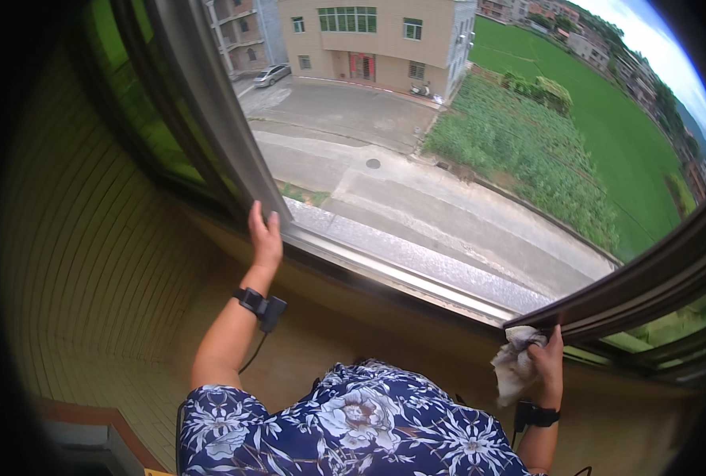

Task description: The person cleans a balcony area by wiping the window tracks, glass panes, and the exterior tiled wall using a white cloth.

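An open sliding window lies before me. My left hand (265,237) rests with its fingers apart against the lower end of the left metal sash frame (228,119), holding nothing. Low at the right, my right hand (548,357) grips a crumpled whitish cloth (515,364) by the lower corner of the right sash frame (615,285). Between the hands runs the metal window track (400,273), with a speckled stone ledge (424,256) just outside it. Black devices with cables are strapped to both wrists.
Tiled wall (91,238) curves along the left. Greenish glass panes stand at both sides. A brown-edged structure (121,440) is at the lower left. Far below outside are a paved road (388,190), a beige building (329,53), a parked car (271,75) and green fields (573,119).
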`<act>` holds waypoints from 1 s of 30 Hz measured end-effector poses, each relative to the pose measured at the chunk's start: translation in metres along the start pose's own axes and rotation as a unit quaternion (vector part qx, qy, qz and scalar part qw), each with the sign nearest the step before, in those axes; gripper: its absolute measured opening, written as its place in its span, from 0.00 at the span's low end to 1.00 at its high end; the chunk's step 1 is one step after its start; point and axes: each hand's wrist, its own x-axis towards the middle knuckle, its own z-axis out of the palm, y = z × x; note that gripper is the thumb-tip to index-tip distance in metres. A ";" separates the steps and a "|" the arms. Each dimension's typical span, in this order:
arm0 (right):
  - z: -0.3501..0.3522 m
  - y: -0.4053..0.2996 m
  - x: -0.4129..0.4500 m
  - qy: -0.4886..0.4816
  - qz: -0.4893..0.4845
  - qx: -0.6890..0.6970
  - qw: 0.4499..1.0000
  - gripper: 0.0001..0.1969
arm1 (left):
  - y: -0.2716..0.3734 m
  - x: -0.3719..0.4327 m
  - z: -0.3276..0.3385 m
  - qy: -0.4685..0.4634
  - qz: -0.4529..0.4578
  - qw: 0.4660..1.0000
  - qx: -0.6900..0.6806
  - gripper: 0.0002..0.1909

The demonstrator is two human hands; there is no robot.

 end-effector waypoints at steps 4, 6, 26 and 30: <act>0.003 -0.007 0.005 -0.031 -0.090 -0.052 0.994 0.38 | 0.091 -0.059 0.002 -0.100 0.102 0.990 -0.016 0.28; 0.007 -0.019 0.007 -0.064 -0.078 -0.035 0.994 0.37 | 0.139 -0.075 0.005 -0.140 0.140 0.979 -0.039 0.29; 0.238 -0.129 0.098 -0.497 -0.114 0.058 0.859 0.30 | 0.259 -0.016 0.033 0.109 0.365 0.907 0.178 0.48; 0.274 -0.160 0.134 -0.411 -0.110 0.163 0.890 0.13 | 0.224 0.005 0.017 0.063 0.334 0.930 0.140 0.42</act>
